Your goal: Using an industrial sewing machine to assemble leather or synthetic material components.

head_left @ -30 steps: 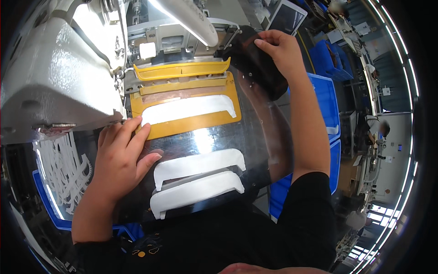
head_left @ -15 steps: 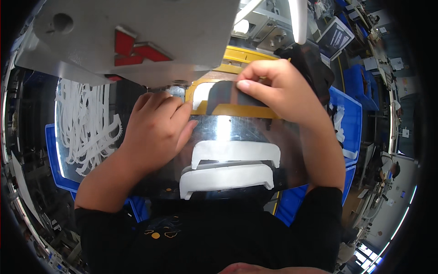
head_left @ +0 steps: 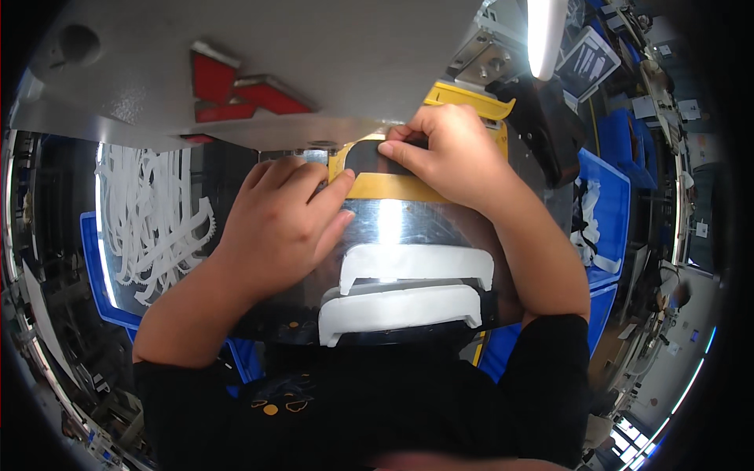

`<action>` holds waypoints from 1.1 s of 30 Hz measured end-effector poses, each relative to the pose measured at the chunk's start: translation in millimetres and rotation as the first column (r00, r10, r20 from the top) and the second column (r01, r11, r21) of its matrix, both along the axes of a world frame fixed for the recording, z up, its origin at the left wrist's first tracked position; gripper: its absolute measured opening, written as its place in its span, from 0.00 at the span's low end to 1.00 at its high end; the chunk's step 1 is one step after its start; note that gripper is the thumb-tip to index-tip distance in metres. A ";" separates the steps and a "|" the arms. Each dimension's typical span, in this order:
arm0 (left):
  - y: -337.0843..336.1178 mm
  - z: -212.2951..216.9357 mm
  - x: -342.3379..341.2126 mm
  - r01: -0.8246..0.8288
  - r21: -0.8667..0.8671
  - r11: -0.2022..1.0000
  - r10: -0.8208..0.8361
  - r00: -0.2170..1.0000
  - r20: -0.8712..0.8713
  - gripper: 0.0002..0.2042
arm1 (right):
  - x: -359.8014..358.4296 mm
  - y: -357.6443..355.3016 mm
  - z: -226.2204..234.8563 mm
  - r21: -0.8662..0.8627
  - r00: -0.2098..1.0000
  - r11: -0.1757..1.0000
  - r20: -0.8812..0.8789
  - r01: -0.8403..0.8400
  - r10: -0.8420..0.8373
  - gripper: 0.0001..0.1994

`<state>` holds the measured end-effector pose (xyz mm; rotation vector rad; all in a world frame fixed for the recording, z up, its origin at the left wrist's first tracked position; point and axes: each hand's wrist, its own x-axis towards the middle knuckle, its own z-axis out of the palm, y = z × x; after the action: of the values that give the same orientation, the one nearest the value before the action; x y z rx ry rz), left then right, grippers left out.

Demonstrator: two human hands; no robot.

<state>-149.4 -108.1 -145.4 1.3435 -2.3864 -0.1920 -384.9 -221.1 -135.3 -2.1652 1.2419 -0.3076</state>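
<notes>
A dark, flat piece with a rounded corner (head_left: 365,157) lies on a yellow plate (head_left: 393,187) beside the grey machine head (head_left: 236,47). Thumb and fingers of my right hand (head_left: 455,157) pinch its upper edge. My left hand (head_left: 283,216) rests palm down at the plate's left end. Its index fingertip touches the plate near the dark piece, and the thumb stands apart; the other fingertips are partly hidden under the machine head. Nearer me, several white curved pieces with turned-down ends (head_left: 416,261) lie on the shiny metal table (head_left: 389,220).
A heap of white strips (head_left: 153,220) lies at the left, by a blue bin (head_left: 102,275). Another blue bin (head_left: 609,204) with white scraps stands at the right. A white lamp tube (head_left: 543,39) and a yellow bracket (head_left: 471,98) are at the back.
My right hand has moved left with the dark piece, which now covers the white patch seen on the plate before. The left index finger has come closer to it. The view has shifted slightly.
</notes>
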 end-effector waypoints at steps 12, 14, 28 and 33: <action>0.3 3.1 -2.4 -0.001 0.034 0.999 -0.003 0.995 0.102 0.22 | 3.1 2.8 -3.8 -0.051 0.999 0.999 -0.041 -0.004 0.002 0.10; 1.2 5.0 -3.7 -0.007 0.029 1.000 0.003 0.989 0.148 0.22 | 3.7 2.9 -4.9 -0.067 0.999 0.998 -0.047 -0.005 0.002 0.11; -2.9 4.1 -4.8 0.028 0.089 0.996 -0.045 0.980 0.196 0.16 | -42.7 1.9 16.5 -0.040 0.923 0.998 -0.381 0.041 -0.053 0.26; -3.1 2.7 -7.2 0.014 0.113 0.994 -0.032 0.987 0.159 0.19 | -84.5 3.8 25.7 0.043 0.891 0.982 -0.428 0.185 -0.150 0.25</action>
<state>-156.6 -111.3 -142.7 1.4308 -2.5595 -0.2349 -469.3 -217.4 -109.6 -2.1216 1.6544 0.1585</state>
